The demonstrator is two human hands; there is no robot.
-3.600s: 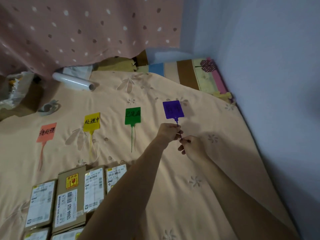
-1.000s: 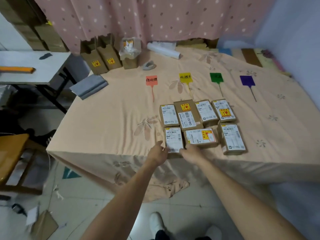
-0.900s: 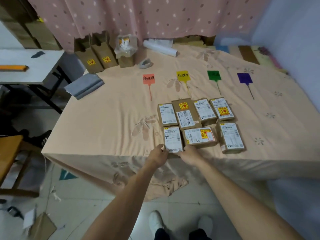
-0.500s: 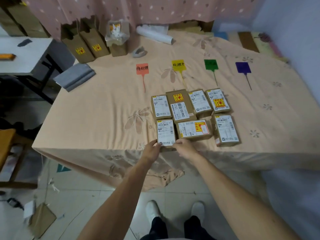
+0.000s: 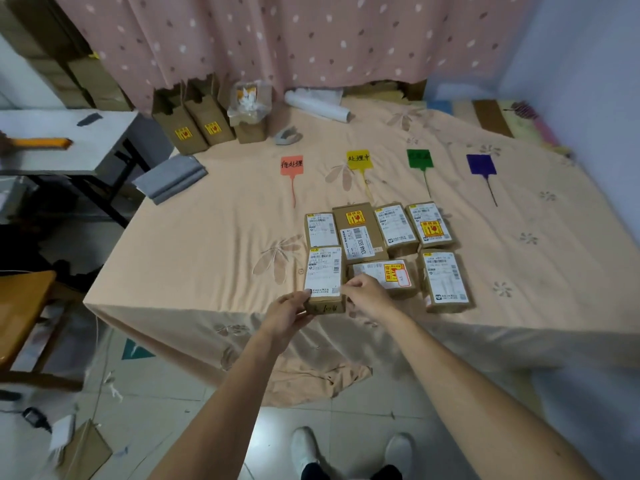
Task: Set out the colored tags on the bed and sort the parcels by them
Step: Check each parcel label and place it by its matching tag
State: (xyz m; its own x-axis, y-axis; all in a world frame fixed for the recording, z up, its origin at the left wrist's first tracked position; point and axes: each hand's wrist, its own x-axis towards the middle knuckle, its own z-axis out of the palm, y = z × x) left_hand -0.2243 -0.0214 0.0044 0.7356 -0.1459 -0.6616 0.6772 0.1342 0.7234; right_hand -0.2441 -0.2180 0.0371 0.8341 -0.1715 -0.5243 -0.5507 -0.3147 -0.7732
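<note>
Four tags lie in a row on the peach bed sheet (image 5: pixel 207 258): an orange tag (image 5: pixel 291 165), a yellow tag (image 5: pixel 358 160), a green tag (image 5: pixel 419 158) and a purple tag (image 5: pixel 481 164). Below them several brown parcels with white labels sit in two rows. The front-left parcel (image 5: pixel 323 275) is tilted up off the sheet. My left hand (image 5: pixel 292 311) grips its near left corner and my right hand (image 5: pixel 365 294) grips its near right side. Beside it lie a sideways parcel (image 5: pixel 388 273) and a front-right parcel (image 5: pixel 445 278).
Three open cardboard boxes (image 5: pixel 204 123) stand at the bed's back left, by a white roll (image 5: pixel 317 107) and a grey tape holder (image 5: pixel 287 136). Folded grey cloth (image 5: pixel 169 178) lies at the left edge. A grey table (image 5: pixel 62 143) and a wooden chair (image 5: pixel 20 306) stand on the left.
Earlier both hands laid the purple tag down at the far right. Since then I stepped back, both hands closed on the front-left parcel, and its near end has now lifted.
</note>
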